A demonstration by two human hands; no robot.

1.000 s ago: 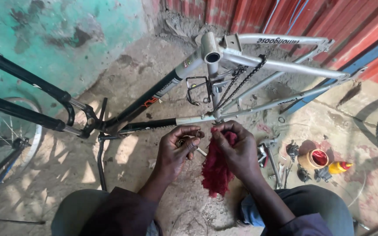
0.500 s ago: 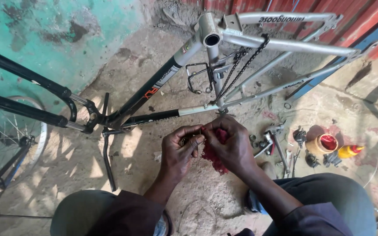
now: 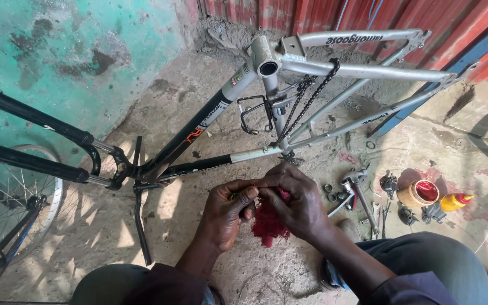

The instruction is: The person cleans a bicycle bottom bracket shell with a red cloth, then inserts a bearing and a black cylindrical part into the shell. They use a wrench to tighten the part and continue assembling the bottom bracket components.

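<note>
Both hands meet low in the middle of the head view, just below an upturned bicycle frame (image 3: 312, 107) that stands on the concrete floor (image 3: 210, 101). The left hand (image 3: 226, 212) is curled closed, its fingers pinching a small metal part that is mostly hidden between the two hands, so what it is cannot be told. The right hand (image 3: 296, 200) is also closed, wrapped over a red rag (image 3: 268, 223) and pressing it against the left hand's fingertips; the rag's loose end hangs down beneath the knuckles. A chain (image 3: 306, 99) drapes from the silver top tube of the frame down towards the bottom bracket, just above the hands. To the right of the right hand, loose tools and small metal parts (image 3: 360, 192) lie scattered on the floor, and farther right stand a small round tin with red contents (image 3: 419, 193) and a yellow bottle with a red cap (image 3: 456, 201), just beside each other. At the left edge a spoked wheel (image 3: 7, 214) leans near black fork legs (image 3: 35, 141).
</note>
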